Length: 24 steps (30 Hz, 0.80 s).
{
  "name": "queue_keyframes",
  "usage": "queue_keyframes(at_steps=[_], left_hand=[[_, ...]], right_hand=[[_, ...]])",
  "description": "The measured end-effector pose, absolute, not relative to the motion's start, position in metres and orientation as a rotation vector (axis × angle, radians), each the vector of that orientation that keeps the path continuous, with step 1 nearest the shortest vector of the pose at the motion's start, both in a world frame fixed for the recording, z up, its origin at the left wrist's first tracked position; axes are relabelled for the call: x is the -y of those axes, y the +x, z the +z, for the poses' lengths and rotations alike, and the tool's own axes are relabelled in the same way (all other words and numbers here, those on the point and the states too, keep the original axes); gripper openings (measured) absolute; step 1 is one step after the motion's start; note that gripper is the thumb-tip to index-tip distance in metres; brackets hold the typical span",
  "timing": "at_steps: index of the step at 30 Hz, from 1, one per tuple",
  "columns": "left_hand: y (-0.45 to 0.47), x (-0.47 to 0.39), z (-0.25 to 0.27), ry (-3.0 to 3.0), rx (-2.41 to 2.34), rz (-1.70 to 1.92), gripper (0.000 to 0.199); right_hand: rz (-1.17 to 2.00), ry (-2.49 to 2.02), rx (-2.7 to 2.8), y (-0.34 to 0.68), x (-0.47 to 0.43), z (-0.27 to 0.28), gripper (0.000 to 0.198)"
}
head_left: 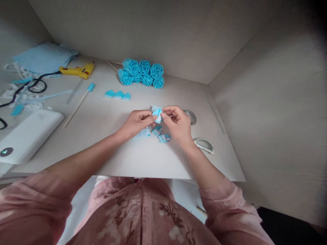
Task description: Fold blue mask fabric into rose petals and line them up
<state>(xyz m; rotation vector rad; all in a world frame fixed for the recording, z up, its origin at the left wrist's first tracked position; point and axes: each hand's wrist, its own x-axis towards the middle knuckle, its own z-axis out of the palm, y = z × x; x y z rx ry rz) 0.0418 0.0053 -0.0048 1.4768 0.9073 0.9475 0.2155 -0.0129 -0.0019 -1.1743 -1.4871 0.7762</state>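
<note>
Between both hands is a small folded piece of blue-and-white sheet, held above the middle of the table. My left hand pinches its left side between thumb and forefinger. On the opposite side, my right hand grips it with thumb and fingertips. Just below lie a few folded blue pieces, partly hidden by my fingers, beside a pale blue sheet. Farther back to the left, 3 blue folded petals rest in a row.
Several blue rolled flowers on sticks lie at the back. To the left are a yellow glue gun, a blue-tipped stick, stacked face masks, scraps and a white power bank. Scissors lie right, partly behind my hand.
</note>
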Motion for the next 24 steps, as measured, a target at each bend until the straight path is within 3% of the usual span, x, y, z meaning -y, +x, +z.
queue_keyframes(at_steps=[8,17,24], left_hand=[[0.0446,-0.0038,-0.0031,1.418,-0.862,0.970,0.026],[0.0418,-0.0042,-0.0016,1.463,-0.849,0.965,0.026],[0.0414,-0.0035,0.0000,1.487,-0.822,0.962,0.026]], right_hand=[[0.734,-1.182,1.540,0.2082,0.0190,0.0002,0.017],[1.296,-1.026,1.252,0.2131,0.0128,-0.0011,0.041],[1.407,-1.001,1.247,0.2138,0.0132,0.0001,0.045]])
